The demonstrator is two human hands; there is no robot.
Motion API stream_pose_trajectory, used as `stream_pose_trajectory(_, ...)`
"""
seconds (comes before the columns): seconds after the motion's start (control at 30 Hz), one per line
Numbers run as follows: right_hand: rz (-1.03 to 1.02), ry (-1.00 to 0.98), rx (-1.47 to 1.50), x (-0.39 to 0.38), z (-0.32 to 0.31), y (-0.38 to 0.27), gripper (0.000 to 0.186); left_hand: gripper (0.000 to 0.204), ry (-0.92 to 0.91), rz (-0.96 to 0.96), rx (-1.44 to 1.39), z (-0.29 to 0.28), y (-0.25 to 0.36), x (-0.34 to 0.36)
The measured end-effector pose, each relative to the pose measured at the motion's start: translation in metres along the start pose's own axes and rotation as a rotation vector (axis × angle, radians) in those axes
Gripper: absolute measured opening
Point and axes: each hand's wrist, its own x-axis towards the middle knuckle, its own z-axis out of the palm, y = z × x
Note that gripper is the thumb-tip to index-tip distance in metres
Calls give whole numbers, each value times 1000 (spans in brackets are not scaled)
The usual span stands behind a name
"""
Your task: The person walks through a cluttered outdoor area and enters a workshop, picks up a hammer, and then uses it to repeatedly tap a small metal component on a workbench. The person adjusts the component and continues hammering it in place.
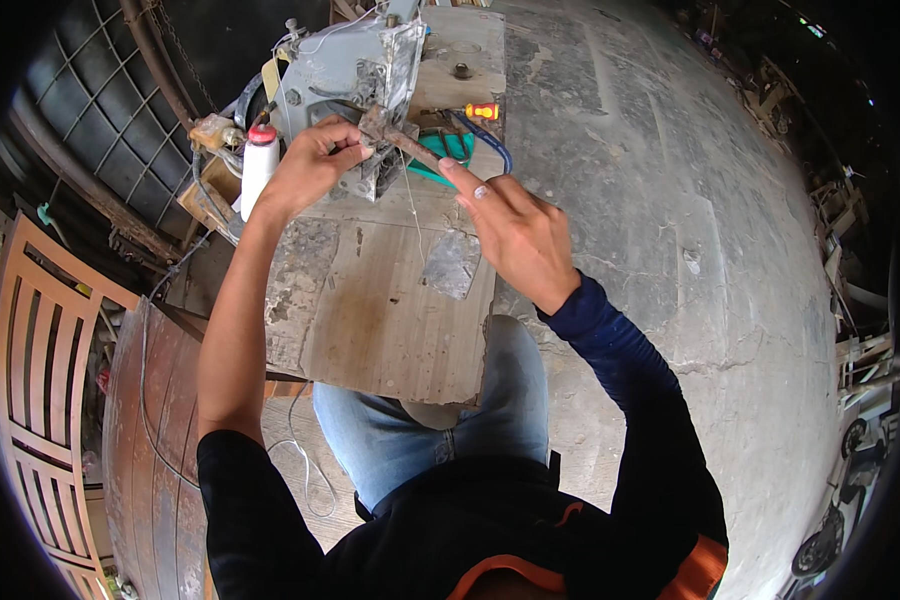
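My right hand (520, 230) grips the wooden handle of a small hammer (415, 148), index finger stretched along it. The hammer's rusty head lies against the lower front of a grey, worn sewing machine (345, 80). Close by on the left, my left hand (320, 160) has thumb and fingers pinched together beside the hammer head; whatever is between the fingertips is too small to make out. A pale thread (415, 205) hangs down from there over the wooden worktop (390, 340). The hammer head and my left fingers partly hide the machine's working end.
A white bottle (260, 175) with a red cap stands left of my left wrist. Beyond the hammer lie a green tray (457, 147), a yellow-and-red handle (482, 111) and a blue curved handle (498, 152). A clear plate (452, 265) rests on the worktop. Wooden slatted furniture (50, 350) stands left.
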Motion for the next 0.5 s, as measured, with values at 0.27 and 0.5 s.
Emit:
stream_pose_trajectory(0.27,28,9,18,-2,2,3,49,11,6,50,17,1,5,0)
stream_pose_trajectory(0.5,12,-39,-2,2,3,6,46,10,-1,38,12,0,3,0)
